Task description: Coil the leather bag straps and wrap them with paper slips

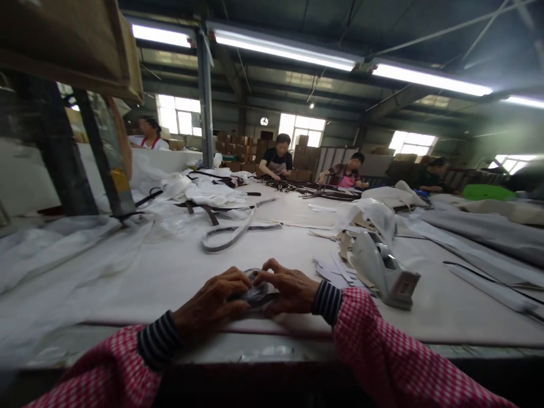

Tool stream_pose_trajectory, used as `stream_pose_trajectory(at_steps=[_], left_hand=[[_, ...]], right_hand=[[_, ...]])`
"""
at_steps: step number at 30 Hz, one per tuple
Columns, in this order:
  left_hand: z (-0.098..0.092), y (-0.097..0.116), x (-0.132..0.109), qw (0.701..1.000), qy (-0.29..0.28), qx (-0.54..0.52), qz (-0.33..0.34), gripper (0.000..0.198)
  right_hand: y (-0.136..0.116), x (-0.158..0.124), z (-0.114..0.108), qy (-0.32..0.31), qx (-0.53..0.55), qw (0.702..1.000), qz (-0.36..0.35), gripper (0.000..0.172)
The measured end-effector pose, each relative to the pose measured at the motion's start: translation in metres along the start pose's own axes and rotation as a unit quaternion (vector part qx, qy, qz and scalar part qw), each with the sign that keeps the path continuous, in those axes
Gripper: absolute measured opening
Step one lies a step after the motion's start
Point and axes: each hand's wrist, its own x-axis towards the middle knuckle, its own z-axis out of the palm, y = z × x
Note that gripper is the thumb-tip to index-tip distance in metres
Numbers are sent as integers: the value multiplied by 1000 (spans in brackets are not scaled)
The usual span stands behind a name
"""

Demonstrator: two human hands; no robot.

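My left hand point(219, 297) and my right hand point(291, 286) meet near the front edge of the white-topped table. Between their curled fingers is a small grey bundle point(256, 293) with a shiny, film-like surface. Fingers cover much of it, so its exact kind does not show. Both hands press on it from opposite sides, low over the tabletop. Farther in, a long grey strap point(229, 242) lies looped on the table. A tape dispenser point(385, 272) stands to the right of my right hand, beside white paper scraps point(335, 269).
Thin white wrapping point(55, 255) spreads over the left side, by a dark metal post point(100, 153). Dark straps point(204, 209) lie farther back. Grey sheets point(488, 232) cover the right side. Several co-workers stand beyond, one person point(278, 158) at the table's far end.
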Motion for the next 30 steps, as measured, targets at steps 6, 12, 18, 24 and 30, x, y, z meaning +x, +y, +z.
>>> stream_pose_trajectory(at_steps=[6, 12, 18, 24, 30], left_hand=[[-10, -9, 4, 999, -27, -26, 14, 10], [-34, -24, 17, 997, -76, 17, 13, 14], [-1, -10, 32, 973, -25, 222, -62, 19], [19, -31, 25, 978, 16, 202, -46, 15], [22, -42, 31, 976, 41, 211, -45, 16]], right_hand=[[23, 13, -10, 7, -4, 1000, -29, 47], [18, 24, 12, 58, -98, 993, -16, 15], [5, 25, 33, 119, -107, 984, 78, 22], [16, 15, 31, 101, -56, 991, 66, 33], [21, 19, 47, 147, -61, 984, 76, 24]])
